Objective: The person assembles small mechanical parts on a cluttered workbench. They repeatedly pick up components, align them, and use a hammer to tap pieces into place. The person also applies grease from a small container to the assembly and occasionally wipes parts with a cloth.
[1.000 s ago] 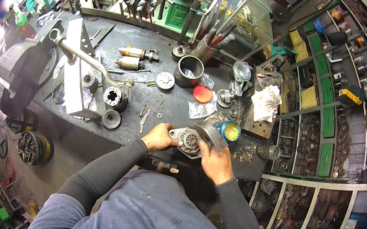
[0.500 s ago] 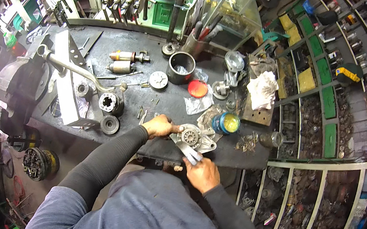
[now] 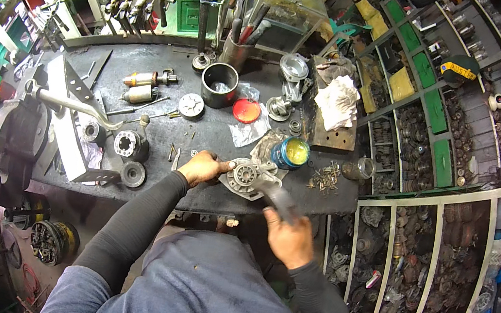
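Round grey cast-metal housing: at front edge of dark worktop. Left hand: fingers curled, gripping housing's left rim. Right hand: closed round blurred dark tool over housing.

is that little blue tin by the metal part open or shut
Open. The blue tin has no lid on it, and yellow contents show inside from above, just beyond the metal housing that the left hand steadies.

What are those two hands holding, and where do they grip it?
The left hand grips the round metal housing at its left rim. The right hand holds a dark, blurred tool by its lower end; its kind cannot be told.
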Demonstrator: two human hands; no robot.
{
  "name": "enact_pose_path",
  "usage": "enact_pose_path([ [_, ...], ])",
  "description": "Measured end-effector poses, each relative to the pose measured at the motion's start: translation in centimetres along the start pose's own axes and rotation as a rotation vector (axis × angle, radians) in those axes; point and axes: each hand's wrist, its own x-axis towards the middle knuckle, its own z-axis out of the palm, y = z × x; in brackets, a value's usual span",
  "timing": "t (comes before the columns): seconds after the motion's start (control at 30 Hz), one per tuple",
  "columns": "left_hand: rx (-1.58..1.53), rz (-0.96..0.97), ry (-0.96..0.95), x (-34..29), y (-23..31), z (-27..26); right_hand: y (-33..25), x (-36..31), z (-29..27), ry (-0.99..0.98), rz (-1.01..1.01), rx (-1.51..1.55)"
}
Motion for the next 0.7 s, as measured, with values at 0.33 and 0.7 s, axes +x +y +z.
enact_pose_path([
  [0.33,0.158,0.000,0.061,-0.2,0.1,-0.3,4.2,-1.4,2.8,-0.094,0.103,-0.200],
  [0.7,0.003,-0.012,0.015,0.2,-0.2,-0.3,4.8,3.3,0.9,0.145,-0.002,-0.050],
])
